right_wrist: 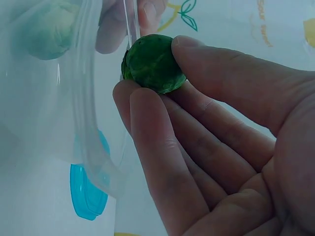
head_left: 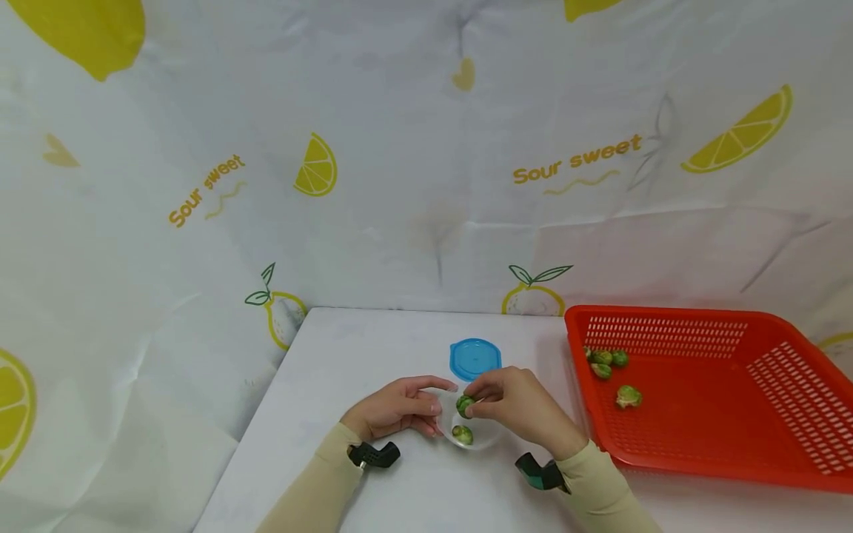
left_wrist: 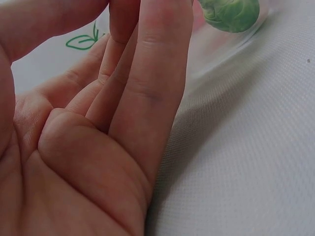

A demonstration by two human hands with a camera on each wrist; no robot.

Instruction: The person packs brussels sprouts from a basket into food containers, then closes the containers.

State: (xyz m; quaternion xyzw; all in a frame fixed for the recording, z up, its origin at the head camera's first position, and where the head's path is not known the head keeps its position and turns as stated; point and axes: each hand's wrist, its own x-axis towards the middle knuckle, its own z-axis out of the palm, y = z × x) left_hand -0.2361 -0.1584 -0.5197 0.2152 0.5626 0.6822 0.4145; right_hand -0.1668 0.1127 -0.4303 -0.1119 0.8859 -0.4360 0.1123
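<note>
A clear plastic container [head_left: 481, 438] stands on the white table, with a Brussels sprout [head_left: 463, 434] lying inside it. At its left side my left hand [head_left: 403, 407] holds the container by its rim; the exact finger contact is partly hidden in the left wrist view. My right hand [head_left: 523, 407] pinches another Brussels sprout [right_wrist: 156, 64] between thumb and fingertips, over the container's opening. In the left wrist view, the lying sprout [left_wrist: 231, 14] shows through the container wall.
A blue lid [head_left: 475, 360] lies on the table behind the container. To the right stands a large red plastic basket [head_left: 700, 451] with several Brussels sprouts [head_left: 629, 397] in its left part. A lemon-print cloth [head_left: 400, 185] hangs behind the table.
</note>
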